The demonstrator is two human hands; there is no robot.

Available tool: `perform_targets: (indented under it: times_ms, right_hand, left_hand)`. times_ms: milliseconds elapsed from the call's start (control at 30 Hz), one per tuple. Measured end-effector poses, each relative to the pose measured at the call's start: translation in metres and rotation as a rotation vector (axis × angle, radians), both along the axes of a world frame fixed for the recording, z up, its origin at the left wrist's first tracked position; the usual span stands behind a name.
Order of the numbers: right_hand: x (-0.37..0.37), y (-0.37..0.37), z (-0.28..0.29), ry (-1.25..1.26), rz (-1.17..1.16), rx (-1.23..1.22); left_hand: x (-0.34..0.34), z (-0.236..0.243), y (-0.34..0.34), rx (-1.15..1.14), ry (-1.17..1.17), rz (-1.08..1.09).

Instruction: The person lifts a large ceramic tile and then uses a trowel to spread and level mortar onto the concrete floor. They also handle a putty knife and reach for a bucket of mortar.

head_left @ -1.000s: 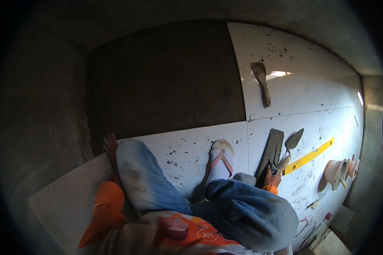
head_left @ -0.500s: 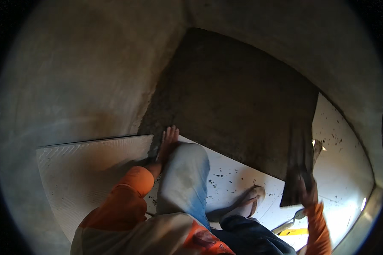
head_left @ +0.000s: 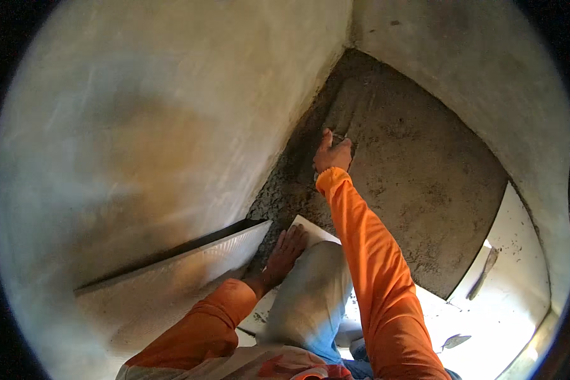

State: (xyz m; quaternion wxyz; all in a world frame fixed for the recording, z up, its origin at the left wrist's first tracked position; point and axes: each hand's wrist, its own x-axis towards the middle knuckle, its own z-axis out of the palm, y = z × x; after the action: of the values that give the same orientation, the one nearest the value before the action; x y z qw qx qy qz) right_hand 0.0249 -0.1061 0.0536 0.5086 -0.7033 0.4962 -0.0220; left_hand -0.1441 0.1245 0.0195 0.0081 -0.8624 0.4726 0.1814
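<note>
My right hand (head_left: 333,154) reaches far forward on an orange sleeve and presses onto the dark grey mortar bed (head_left: 418,190), close to where it meets the plastered wall (head_left: 171,126). Its fingers are curled, and whatever is inside them is hidden. My left hand (head_left: 286,252) lies flat with its fingers spread on the corner of a white floor tile (head_left: 310,229). My bent knee in light jeans (head_left: 310,297) sits between the two arms.
A large pale tile (head_left: 171,269) lies along the left wall. On the laid white tiles (head_left: 519,253) at the right are a long trowel (head_left: 483,273) and a pointed trowel (head_left: 456,341). A second wall (head_left: 487,76) closes the corner.
My head has turned toward the wall corner. My right arm has swung from the right side out over the mortar to the wall. My left hand stays on the tile corner.
</note>
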Motion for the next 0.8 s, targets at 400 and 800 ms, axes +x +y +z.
perform_targets:
  times_ms: [400,800]
  right_hand:
    - [0.027,0.041,-0.030,0.055,-0.008,-0.225]
    - [0.013,0.031,-0.012,-0.236,-0.163,0.304]
  left_hand:
    - [0.007,0.000,-0.003,-0.082,0.031,-0.006]
    - [0.006,0.003,-0.012,0.161,-0.224,-0.177]
